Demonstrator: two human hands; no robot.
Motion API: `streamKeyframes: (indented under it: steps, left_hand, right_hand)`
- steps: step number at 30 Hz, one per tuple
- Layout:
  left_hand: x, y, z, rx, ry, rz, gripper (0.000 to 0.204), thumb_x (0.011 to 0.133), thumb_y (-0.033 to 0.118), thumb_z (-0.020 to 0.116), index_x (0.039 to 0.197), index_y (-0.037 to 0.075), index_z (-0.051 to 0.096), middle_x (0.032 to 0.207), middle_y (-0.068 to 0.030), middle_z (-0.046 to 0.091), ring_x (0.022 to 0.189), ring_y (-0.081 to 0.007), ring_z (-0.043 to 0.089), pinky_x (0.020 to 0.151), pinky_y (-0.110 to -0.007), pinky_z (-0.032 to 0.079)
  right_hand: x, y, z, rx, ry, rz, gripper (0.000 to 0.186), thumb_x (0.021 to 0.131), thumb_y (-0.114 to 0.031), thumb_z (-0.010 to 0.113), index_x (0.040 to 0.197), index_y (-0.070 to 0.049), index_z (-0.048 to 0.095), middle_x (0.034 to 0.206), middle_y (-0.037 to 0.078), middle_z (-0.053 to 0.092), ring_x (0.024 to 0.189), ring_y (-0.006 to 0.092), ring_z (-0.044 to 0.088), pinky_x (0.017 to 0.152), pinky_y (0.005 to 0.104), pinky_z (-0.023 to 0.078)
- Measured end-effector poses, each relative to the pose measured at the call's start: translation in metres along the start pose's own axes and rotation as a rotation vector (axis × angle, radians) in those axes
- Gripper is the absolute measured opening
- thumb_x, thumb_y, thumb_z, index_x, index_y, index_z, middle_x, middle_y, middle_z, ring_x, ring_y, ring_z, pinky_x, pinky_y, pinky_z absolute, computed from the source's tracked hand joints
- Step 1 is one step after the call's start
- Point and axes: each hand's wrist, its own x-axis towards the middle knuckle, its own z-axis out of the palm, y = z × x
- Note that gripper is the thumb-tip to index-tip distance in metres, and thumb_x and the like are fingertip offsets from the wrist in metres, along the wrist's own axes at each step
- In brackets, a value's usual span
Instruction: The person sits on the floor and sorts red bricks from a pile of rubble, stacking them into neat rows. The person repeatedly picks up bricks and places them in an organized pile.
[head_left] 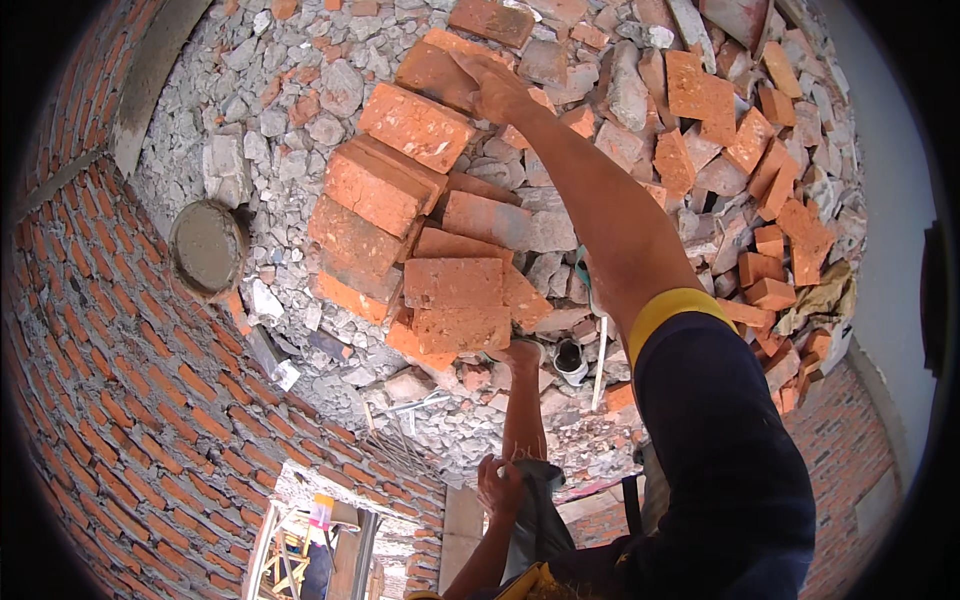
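Right hand (492,88) on a brick (432,77) – some fingers hidden, grip can't be told – left hand (499,489) loosely half-open

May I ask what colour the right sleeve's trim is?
Yellow trim, best seen in the head view.

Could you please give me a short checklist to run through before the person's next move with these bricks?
1. Right hand touching a brick: ok, at the upper end of the pile.
2. Grip firm: cannot tell, fingertips unclear.
3. Left hand free of bricks: ok, beside the trouser leg.
4. Gloves on: not ok, both hands bare.
5. Even ground around the foot: not ok, rubble and bricks surround it.
6. Grey mix available: ok, in the round container.
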Motion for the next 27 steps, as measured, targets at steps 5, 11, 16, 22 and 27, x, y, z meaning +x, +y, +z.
streamKeyframes:
  steps: [5,11,16,22,27]
  left_hand:
    - [0.004,-0.006,0.000,0.092,-0.086,0.091,0.014,0.083,0.013,0.062,0.087,0.000,0.066,0.114,-0.0222,0.063,0.111,-0.0392,0.058,0.095,-0.048,0.045]
    - [0.013,-0.019,-0.008,0.119,-0.135,0.195,0.012,0.081,0.009,0.062,0.088,-0.001,0.066,0.111,-0.0225,0.063,0.110,-0.0389,0.058,0.096,-0.049,0.044]
    - [0.027,-0.008,-0.019,0.168,-0.164,0.300,0.011,0.081,0.007,0.061,0.088,-0.001,0.065,0.111,-0.0232,0.063,0.109,-0.0394,0.058,0.095,-0.049,0.044]
    - [0.035,0.002,-0.026,0.137,-0.060,0.219,0.012,0.079,0.009,0.063,0.087,0.000,0.064,0.111,-0.0237,0.063,0.106,-0.0408,0.059,0.094,-0.047,0.046]
    - [0.031,0.007,-0.021,0.119,-0.018,0.295,0.012,0.079,0.010,0.064,0.087,0.000,0.063,0.110,-0.0242,0.062,0.106,-0.0415,0.058,0.094,-0.047,0.046]
  right_hand:
    - [-0.089,0.035,0.007,0.224,0.353,0.216,0.058,0.088,-0.005,0.057,0.143,-0.012,0.040,0.139,0.015,0.046,0.127,0.0356,0.046,0.108,0.0407,0.040]
    - [-0.344,0.171,-0.054,-0.398,0.146,0.341,0.055,0.076,-0.003,0.061,0.130,-0.013,0.054,0.124,0.013,0.051,0.117,0.0306,0.051,0.092,0.0442,0.045]
    - [-0.495,0.301,-0.133,-1.191,-0.397,0.563,0.051,0.087,-0.011,0.058,0.136,-0.015,0.047,0.138,0.009,0.045,0.128,0.0274,0.043,0.107,0.0485,0.036]
    - [-0.518,0.373,-0.189,-1.041,-0.651,0.598,0.047,0.085,-0.009,0.061,0.131,-0.010,0.053,0.131,0.006,0.053,0.121,0.0258,0.053,0.106,0.0434,0.041]
    - [-0.540,0.297,-0.225,-0.828,-0.161,0.865,0.057,0.084,-0.013,0.064,0.136,-0.002,0.043,0.130,0.024,0.049,0.110,0.0420,0.057,0.085,0.0492,0.053]
